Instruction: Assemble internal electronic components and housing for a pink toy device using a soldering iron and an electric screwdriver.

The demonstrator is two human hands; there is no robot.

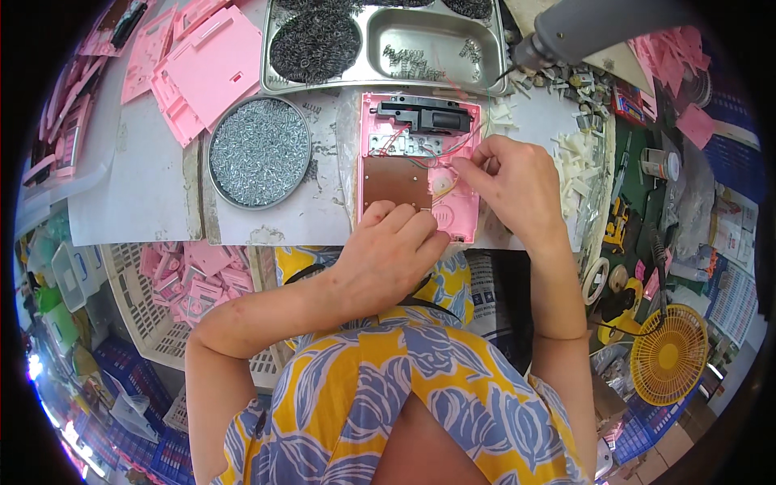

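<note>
A pink plastic casing lies open on the table in front of me. Inside it are a black mechanism along the far side, a metal plate and a brown board. Thin red and dark wires run across to its right side, near a small white round part. My left hand is closed over the casing's near edge, its fingers curled on the board's lower part. At the casing's right side, my right hand pinches at the wires; its fingertips partly hide what they grip.
A round tray of small screws stands left. Beyond the casing is a metal compartment tray with dark springs. Pink panels lie far left, white plastic pieces right. A grey arm hangs over the far right. A basket holds pink parts.
</note>
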